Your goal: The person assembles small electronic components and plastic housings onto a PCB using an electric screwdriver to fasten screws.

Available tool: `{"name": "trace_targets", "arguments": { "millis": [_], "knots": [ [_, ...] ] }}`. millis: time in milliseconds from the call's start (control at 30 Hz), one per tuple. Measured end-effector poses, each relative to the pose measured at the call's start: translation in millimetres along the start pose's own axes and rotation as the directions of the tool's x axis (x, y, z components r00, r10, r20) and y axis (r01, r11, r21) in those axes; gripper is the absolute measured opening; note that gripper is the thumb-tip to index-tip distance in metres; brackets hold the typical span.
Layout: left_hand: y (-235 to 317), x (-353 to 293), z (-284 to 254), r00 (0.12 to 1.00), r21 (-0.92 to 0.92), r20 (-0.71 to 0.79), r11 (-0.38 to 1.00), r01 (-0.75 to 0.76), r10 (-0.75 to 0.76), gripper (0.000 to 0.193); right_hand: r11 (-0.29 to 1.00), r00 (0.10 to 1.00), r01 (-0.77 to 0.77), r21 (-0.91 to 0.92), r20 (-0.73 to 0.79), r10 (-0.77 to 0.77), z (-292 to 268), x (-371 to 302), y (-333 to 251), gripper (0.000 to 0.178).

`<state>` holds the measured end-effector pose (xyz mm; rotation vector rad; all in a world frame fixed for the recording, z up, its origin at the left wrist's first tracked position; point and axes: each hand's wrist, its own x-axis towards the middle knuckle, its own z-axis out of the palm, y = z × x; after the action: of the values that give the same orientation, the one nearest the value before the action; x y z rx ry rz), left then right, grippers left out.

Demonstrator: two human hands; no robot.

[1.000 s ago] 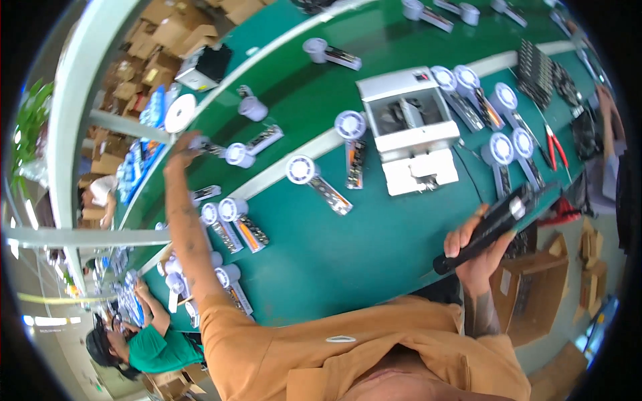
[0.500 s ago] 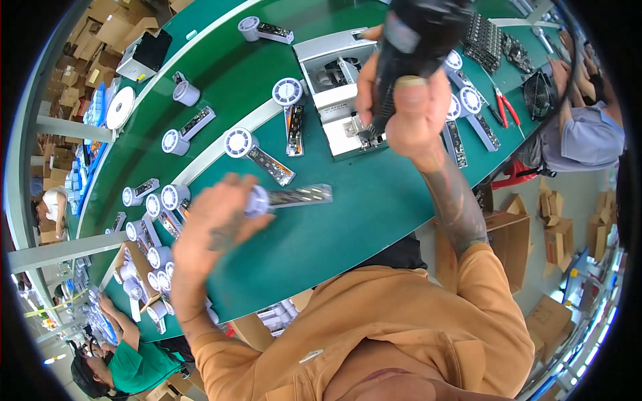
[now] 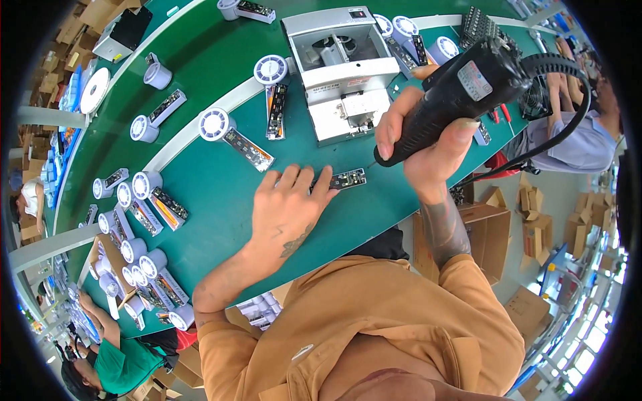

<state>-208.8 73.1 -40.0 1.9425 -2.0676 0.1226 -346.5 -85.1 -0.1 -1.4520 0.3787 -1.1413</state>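
Observation:
My right hand is wrapped round a black electric screwdriver, tilted with its bit end down and to the left. Under my left hand lies a white device with an exposed circuit board. My fingers grip it against the green bench, hiding its round head; only the board end sticks out to the right. The screwdriver's tip is close to that end; whether it touches, I cannot tell. Just beyond stands a silver screw feeder. Similar devices with round vented heads lie left of it.
Several more devices crowd the bench's left end by a cardboard box. A black cable loops from the screwdriver at right. Red-handled pliers and a black fan lie at far right, near a co-worker. Another person in green sits left.
The screwdriver has come from over the screw feeder toward me, its tip near the board. My left hand has carried the device rightward to meet it. The whole view has shifted somewhat.

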Motion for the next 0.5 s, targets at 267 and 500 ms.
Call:
{"name": "trace_targets", "arguments": {
  "millis": [267,500],
  "knots": [
    [-0.3,-1.2,13.4,0.999,-0.105,-0.018,0.994,0.043,-0.045,0.028,1.0,1.0,-0.024,-0.001,-0.007,0.024,6.8,-2.9,6.2,0.09],
    [-0.7,-2.4,13.9,0.999,-0.094,-0.005,0.995,0.033,-0.033,0.028,0.999,1.0,-0.007,0.051,0.028,0.006,7.6,-6.5,20.5,0.084]
  ]
}}
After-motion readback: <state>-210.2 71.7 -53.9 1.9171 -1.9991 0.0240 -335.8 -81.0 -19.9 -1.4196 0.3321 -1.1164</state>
